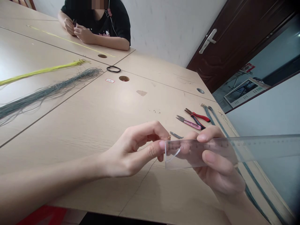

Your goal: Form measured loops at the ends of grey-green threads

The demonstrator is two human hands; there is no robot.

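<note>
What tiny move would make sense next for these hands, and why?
Perhaps the right hand should nudge the clear ruler until its zero mark lines up with the small gold-coloured piece. The left hand pinches that piece right beside the ruler's zero end.

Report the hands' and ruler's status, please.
Right hand holding ruler; left hand apparently pinching small gold piece at ruler's zero end; pliers lying beyond, seemingly clear.

Pinches thumb (148, 153) against curled forefinger (152, 127) with left hand (126, 153); grips with bent right hand (223, 175) close beside.
</note>
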